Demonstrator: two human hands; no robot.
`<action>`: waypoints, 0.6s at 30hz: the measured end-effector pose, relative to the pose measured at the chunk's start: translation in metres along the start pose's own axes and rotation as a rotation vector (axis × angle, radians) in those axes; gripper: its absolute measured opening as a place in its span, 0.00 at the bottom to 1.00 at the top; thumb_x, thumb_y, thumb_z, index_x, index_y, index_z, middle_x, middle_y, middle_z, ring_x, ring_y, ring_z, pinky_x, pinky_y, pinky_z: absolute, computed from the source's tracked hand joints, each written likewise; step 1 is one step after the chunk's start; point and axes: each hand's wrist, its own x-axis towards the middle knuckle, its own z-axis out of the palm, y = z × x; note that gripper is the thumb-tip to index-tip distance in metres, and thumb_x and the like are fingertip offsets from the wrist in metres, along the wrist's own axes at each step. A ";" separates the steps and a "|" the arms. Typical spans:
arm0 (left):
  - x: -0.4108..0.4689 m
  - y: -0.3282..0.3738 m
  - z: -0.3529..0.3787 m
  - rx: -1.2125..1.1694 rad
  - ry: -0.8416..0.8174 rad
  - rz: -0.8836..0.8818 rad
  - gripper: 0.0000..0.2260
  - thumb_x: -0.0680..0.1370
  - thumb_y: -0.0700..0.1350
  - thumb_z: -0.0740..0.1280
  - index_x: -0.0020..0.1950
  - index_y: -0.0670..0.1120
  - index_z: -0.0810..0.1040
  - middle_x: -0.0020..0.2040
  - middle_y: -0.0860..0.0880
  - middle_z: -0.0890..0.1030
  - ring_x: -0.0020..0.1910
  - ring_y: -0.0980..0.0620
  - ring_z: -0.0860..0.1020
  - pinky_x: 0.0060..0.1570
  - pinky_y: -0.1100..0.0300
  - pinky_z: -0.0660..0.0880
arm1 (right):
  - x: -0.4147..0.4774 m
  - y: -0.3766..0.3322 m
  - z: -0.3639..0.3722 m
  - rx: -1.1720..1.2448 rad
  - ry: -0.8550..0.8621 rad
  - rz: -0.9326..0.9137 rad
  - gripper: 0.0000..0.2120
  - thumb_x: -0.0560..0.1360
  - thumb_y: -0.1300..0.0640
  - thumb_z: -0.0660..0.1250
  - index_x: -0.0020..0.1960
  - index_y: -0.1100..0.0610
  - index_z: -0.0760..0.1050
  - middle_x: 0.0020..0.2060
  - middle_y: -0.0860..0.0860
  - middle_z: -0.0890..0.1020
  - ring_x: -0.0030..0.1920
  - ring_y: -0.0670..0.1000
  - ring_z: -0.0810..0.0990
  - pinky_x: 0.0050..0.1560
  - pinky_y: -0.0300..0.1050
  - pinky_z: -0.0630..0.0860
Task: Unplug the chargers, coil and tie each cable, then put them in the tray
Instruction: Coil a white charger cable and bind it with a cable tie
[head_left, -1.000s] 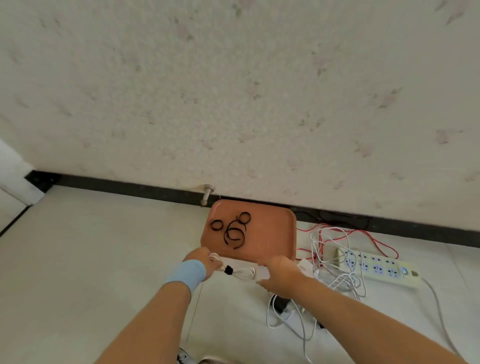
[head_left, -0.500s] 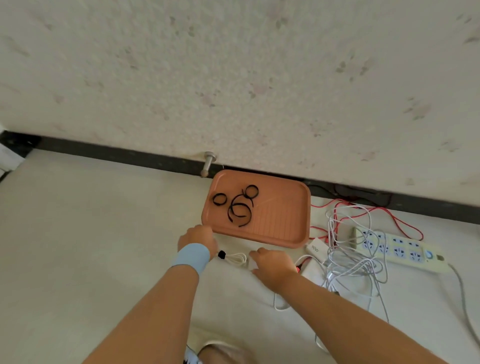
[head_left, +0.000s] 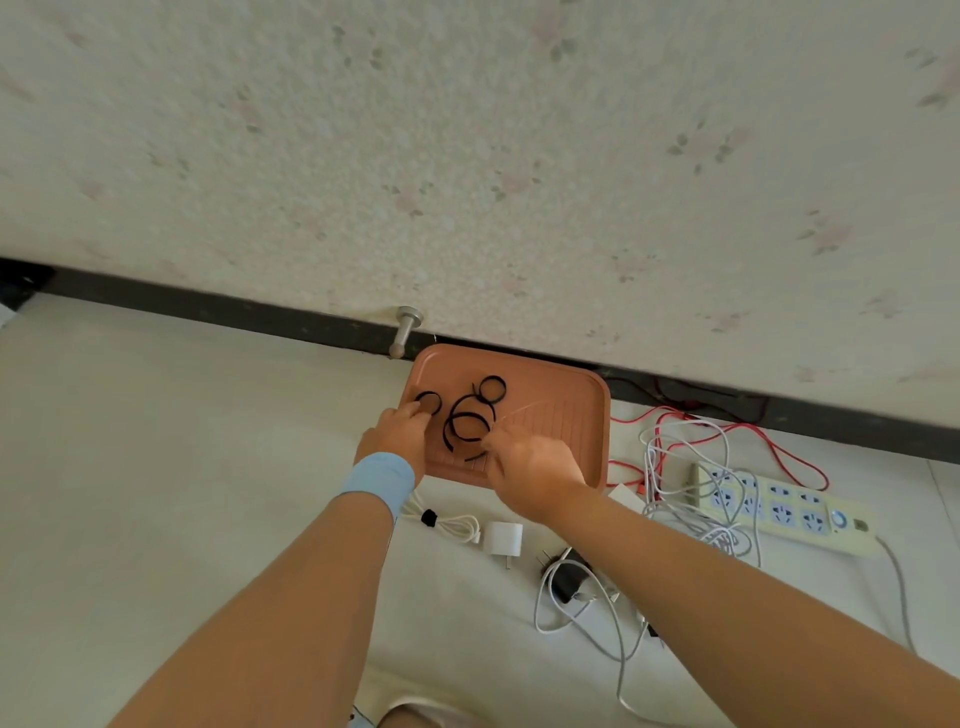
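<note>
An orange tray (head_left: 556, 415) lies on the floor against the wall and holds several black cable ties (head_left: 470, 423). My left hand (head_left: 397, 434), with a blue wristband, reaches into the tray, and its fingertips touch a small black tie loop (head_left: 429, 401). My right hand (head_left: 535, 465) hovers over the tray's near edge, fingertips beside a black tie strip (head_left: 475, 458); motion blur hides its grip. A coiled, tied white cable (head_left: 454, 525) with its white charger (head_left: 503, 539) lies on the floor just in front of the tray, with neither hand on it.
A black charger (head_left: 566, 577) with loose white cable lies to the right of the white one. A tangle of white and red cables (head_left: 685, 462) runs to a power strip (head_left: 779, 506) at the right. A metal door stop (head_left: 404, 330) juts out beside the tray.
Both hands let go of the tied white cable, which now lies on the floor, and moved forward into the tray among the black ties.
</note>
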 end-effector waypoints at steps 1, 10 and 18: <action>0.001 -0.001 0.001 0.015 0.026 0.006 0.27 0.75 0.32 0.60 0.74 0.47 0.68 0.74 0.48 0.66 0.69 0.45 0.65 0.63 0.50 0.71 | 0.004 0.002 -0.002 -0.004 -0.053 0.029 0.16 0.81 0.56 0.58 0.66 0.54 0.75 0.59 0.51 0.79 0.49 0.56 0.82 0.44 0.50 0.80; -0.001 0.002 -0.002 -0.100 0.078 -0.063 0.09 0.79 0.43 0.63 0.56 0.51 0.80 0.59 0.49 0.74 0.58 0.47 0.73 0.51 0.54 0.75 | 0.006 0.013 -0.007 0.143 -0.146 0.168 0.19 0.81 0.58 0.59 0.71 0.52 0.72 0.70 0.48 0.72 0.61 0.54 0.78 0.55 0.48 0.78; -0.006 0.064 -0.046 -0.353 0.140 0.128 0.06 0.77 0.43 0.62 0.52 0.48 0.76 0.41 0.48 0.79 0.38 0.48 0.76 0.39 0.57 0.74 | 0.006 0.016 -0.039 0.830 -0.037 0.512 0.15 0.80 0.57 0.62 0.64 0.47 0.77 0.50 0.48 0.82 0.39 0.50 0.83 0.31 0.42 0.78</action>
